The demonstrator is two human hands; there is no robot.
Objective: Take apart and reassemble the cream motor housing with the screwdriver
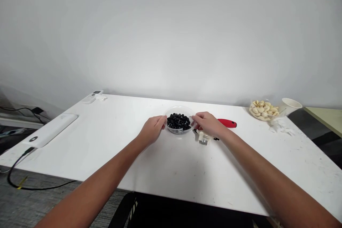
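Note:
A clear, round plastic bowl (pixel 177 131) sits near the middle of the white table, holding many small, shiny black pieces (pixel 178 121). My left hand (pixel 153 128) grips its left rim with thumb and fingers closed. On the opposite side, my right hand (pixel 208 123) pinches the right rim. A red handle (pixel 227 123) sticks out from behind my right hand; the rest of that tool is hidden. Just below the right hand lies a small cream-coloured device (pixel 203 138) with black parts, its kind unclear.
At the back right stand a clear bowl of pale cloves or nuts (pixel 263 109), a white paper cup (pixel 291 104) and crumpled white tissue (pixel 281 127). A long white device (pixel 53 130) with a black cable lies left. A remote control (pixel 93 96) is at the back-left corner.

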